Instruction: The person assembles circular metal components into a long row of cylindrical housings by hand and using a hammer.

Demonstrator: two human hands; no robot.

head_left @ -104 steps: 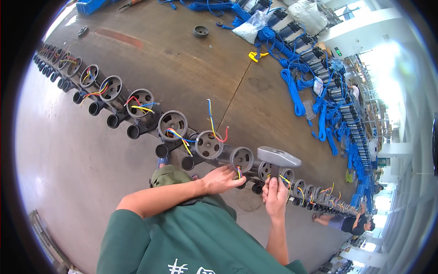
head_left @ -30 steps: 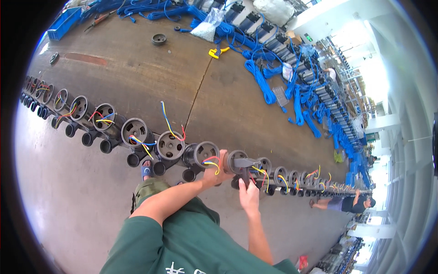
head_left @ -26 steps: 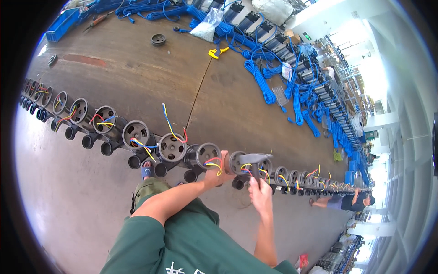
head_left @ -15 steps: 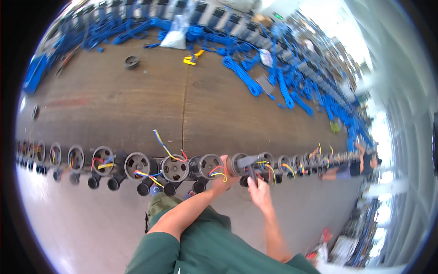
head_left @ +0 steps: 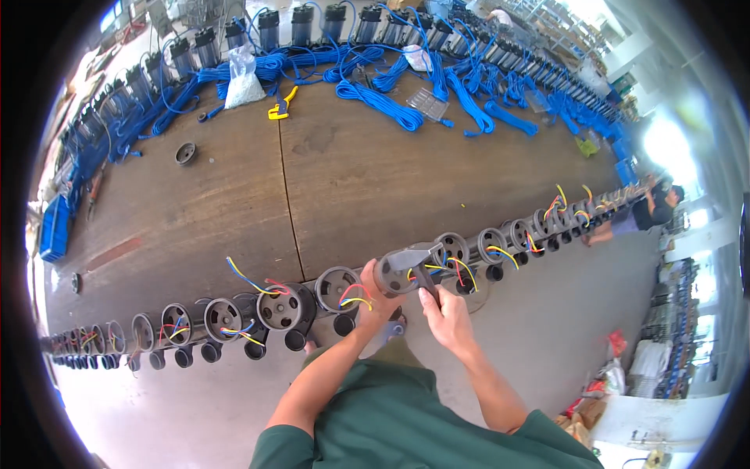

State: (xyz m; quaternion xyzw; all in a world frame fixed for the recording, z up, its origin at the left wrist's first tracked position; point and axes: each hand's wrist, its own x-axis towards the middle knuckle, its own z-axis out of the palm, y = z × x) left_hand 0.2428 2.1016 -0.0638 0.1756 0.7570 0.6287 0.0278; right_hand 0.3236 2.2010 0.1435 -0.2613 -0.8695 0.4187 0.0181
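Meanwhile, a grey-headed hammer point(head_left: 412, 262) was gripped by its dark handle in the closed right hand point(head_left: 448, 316), its head resting on the round motor housing point(head_left: 393, 276) that was steadied at the workbench point(head_left: 351, 172) edge by the left hand point(head_left: 376, 301), wrapped against its side.

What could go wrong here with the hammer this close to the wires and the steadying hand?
The right hand holds a hammer over the round housing, while the left hand grips that same housing. A glancing blow might catch the left fingers. Loose coloured wires hang beside the hammer head, so a strike could pinch or nick them. The housings sit at the table edge; a hard hit might knock one off.
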